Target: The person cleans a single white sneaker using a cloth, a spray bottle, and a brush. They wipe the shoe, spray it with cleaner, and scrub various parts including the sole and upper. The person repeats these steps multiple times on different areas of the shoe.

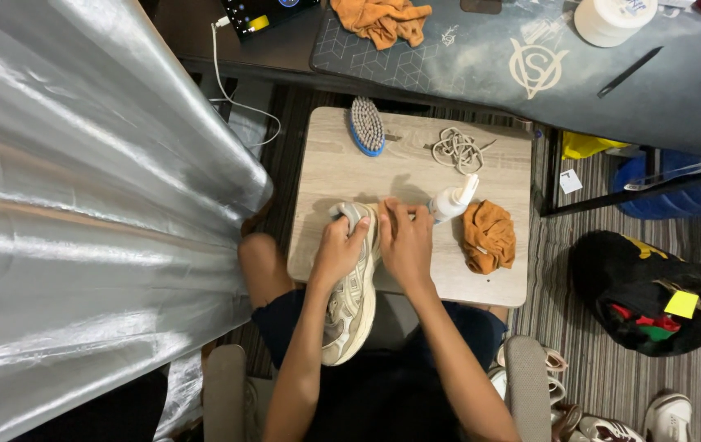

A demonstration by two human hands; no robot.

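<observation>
- The beige sneaker (352,304) lies between my two hands, toe end up on the near edge of the small wooden table (330,168), heel end hanging back over my lap
- My left hand (339,250) is closed around the left side of the shoe near the tongue, fingers curled over a grey bit of it that sticks up just past my knuckles
- My right hand (406,242) grips the other side of the same shoe, fingers bent and pressed onto its upper; the two hands almost touch across it
- Just past my right fingertips a white spray bottle (451,200) lies tilted on the table, nozzle pointing away from me
- Right of my right hand, near the bottle, sits a crumpled orange cloth (488,236)
- Farther out beyond my hands a loose tangle of pale shoelaces (458,150) rests on the tabletop
- Beyond my left hand, at the far edge of the table, a blue-handled brush (367,125) lies bristles up
- Well past the table a dark desk mat (449,57) carries another orange cloth (383,20) and a white tub (614,18)
- To the left of my left arm a big sheet of silvery plastic (80,205) fills the side
- Off to my right on the striped floor sits a black bag (653,290)
</observation>
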